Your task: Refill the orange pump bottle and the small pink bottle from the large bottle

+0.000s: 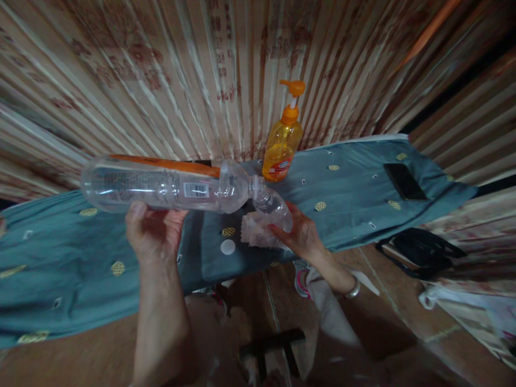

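Note:
My left hand (157, 228) is closed around the underside of a large clear plastic bottle (169, 188) with an orange label, tipped on its side with its neck to the right. Its mouth meets the opening of a small clear plastic bottle (276, 205), which my right hand (298, 231) grips at its base, thumb in front. Whether liquid passes between them I cannot make out. Below the small bottle lies a pale pink cloth (256, 232). A white round cap (228, 246) rests on the blue-green cover just left of the cloth.
An orange pump bottle (284, 142) stands behind the hands, partly full of yellow liquid. A black phone (404, 181) lies to the right on the pineapple-patterned cover (346, 204). Pleated curtains (181, 80) hang behind. A black bag (419, 251) sits on the floor.

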A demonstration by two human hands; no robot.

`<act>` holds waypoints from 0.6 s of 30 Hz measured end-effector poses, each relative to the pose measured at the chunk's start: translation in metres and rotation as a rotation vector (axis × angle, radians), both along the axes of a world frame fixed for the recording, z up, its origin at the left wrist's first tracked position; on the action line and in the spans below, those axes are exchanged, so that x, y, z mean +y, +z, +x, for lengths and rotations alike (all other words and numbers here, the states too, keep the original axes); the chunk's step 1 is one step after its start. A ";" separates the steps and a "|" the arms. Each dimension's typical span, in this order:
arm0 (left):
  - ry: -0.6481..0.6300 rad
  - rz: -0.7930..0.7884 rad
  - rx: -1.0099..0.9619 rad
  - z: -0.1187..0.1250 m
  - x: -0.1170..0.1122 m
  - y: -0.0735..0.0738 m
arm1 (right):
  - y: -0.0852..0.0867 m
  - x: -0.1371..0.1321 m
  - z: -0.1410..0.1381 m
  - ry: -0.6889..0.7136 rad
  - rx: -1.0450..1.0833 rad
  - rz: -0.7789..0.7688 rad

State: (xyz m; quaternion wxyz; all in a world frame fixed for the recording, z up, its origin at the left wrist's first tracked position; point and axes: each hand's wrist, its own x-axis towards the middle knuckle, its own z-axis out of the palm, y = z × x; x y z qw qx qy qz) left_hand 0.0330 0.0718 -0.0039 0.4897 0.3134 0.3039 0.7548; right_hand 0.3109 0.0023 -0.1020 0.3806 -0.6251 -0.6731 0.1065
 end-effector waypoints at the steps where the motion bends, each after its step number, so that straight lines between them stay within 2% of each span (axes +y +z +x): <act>1: -0.010 0.000 0.009 0.000 0.000 0.000 | 0.000 0.000 0.000 0.000 -0.003 0.000; 18: -0.004 0.000 -0.013 0.003 -0.001 0.001 | 0.001 0.000 0.000 -0.003 0.026 -0.019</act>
